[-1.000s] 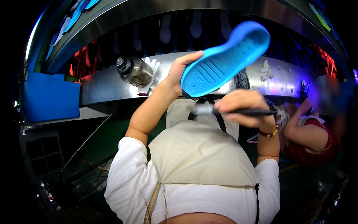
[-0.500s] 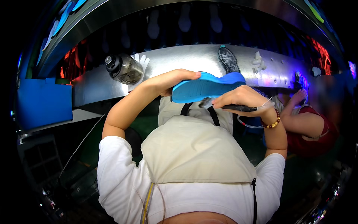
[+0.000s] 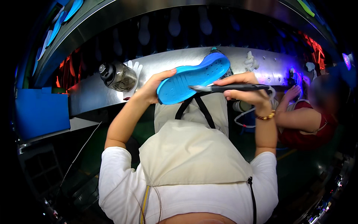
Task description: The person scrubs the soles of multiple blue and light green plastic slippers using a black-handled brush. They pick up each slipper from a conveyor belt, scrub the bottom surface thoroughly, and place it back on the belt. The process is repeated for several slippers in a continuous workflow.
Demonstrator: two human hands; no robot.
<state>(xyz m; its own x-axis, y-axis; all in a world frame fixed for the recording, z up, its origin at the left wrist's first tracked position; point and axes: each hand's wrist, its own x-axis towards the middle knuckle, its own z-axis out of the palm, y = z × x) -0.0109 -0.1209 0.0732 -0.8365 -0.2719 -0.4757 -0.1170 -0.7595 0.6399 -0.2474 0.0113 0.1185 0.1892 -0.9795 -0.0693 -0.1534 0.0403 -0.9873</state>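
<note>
My left hand [image 3: 150, 89] grips a blue shoe sole [image 3: 186, 76] by its left end, the thumb on the upper rim. The sole is tilted, so its hollow side with grooves and small holes faces me. In my right hand [image 3: 253, 98] is a black-handled brush [image 3: 238, 88], held like a pen. Its bristle tip lies over the hollow of the sole; whether it touches cannot be made out. A thin clear tube [image 3: 237, 120] loops below my right wrist. Behind the blue sole, a dark sole [image 3: 227, 73] on the bench is mostly hidden.
A metal bench [image 3: 167, 61] runs across in front. On it are a dark-lidded bottle [image 3: 123, 77], a white glove [image 3: 136, 70] and a crumpled white item [image 3: 251, 61]. A blue panel [image 3: 41, 115] stands left. A co-worker [image 3: 298, 118] sits close at right. More soles [image 3: 174, 23] hang or stand behind.
Both hands have turned the blue sole so its hollow side shows now. The brush has moved from below the sole's edge to over its hollow. My view has shifted slightly.
</note>
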